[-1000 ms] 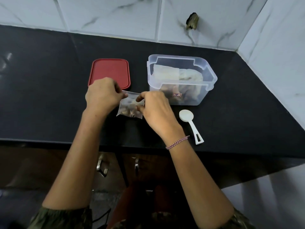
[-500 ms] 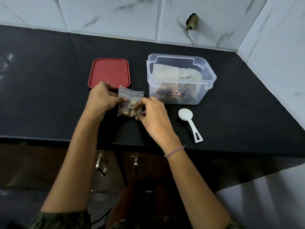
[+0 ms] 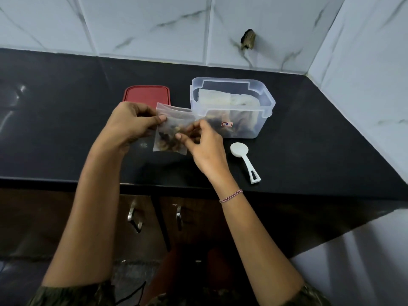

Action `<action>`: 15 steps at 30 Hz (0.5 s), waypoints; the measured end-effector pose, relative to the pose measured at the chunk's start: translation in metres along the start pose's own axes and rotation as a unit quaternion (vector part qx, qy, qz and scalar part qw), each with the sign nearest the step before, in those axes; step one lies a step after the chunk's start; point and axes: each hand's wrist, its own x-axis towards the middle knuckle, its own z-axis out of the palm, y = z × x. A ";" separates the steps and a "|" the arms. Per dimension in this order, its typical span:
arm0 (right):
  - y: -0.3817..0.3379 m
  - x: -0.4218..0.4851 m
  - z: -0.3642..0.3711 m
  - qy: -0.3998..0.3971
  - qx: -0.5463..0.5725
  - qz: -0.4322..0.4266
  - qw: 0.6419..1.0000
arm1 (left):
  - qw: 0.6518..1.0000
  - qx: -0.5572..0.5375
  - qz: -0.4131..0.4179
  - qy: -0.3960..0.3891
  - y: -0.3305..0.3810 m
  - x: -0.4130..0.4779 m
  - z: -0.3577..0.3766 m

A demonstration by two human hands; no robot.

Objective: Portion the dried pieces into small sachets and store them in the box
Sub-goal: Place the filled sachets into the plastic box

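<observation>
Starting at the left of the black counter (image 3: 66,133): the left hand (image 3: 134,122) has its thumb and fingers curled in, pinching the upper left edge of a small clear sachet (image 3: 170,131). Behind it the red lid (image 3: 146,93) lies flat on the counter, off the box. The sachet is held up between both hands, just in front of the lid and the box, with a clump of dark dried pieces sitting in its lower half. So this portion looks filled already. I can't tell whether the top is pressed closed.

The right hand (image 3: 204,149) pinches the sachet's right side with thumb and fingertips, the other fingers loosely curled. Next over, the clear box (image 3: 270,103) stands open. Pale bag-like things are tucked along its back and dark pieces sit at the front, though whether those are finished sachets or loose stock I can't say. The white spoon (image 3: 244,160) rests on the counter just in front of the box, untouched.

My guess is mid-task — this sachet needs closing and dropping in the box, maybe more portions after, then the lid goes on.
</observation>
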 end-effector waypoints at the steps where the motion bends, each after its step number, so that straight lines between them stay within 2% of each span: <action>1: -0.002 0.000 -0.001 0.021 0.013 -0.004 1.000 | 1.000 -0.003 0.008 -0.001 0.003 -0.002 0.000; 4: -0.006 0.002 -0.007 0.067 0.051 -0.026 0.996 | 1.000 -0.011 0.025 -0.009 0.011 -0.006 -0.002; 8: -0.010 0.005 -0.019 0.078 0.126 -0.037 0.988 | 0.997 0.016 0.075 -0.020 0.018 -0.013 0.002; 11: -0.012 0.007 -0.029 0.095 0.127 -0.045 0.986 | 0.995 -0.011 0.098 -0.025 0.027 -0.021 0.009; 15: -0.015 0.010 -0.048 0.101 0.135 -0.046 0.985 | 0.989 -0.009 0.146 0.008 0.042 -0.027 0.019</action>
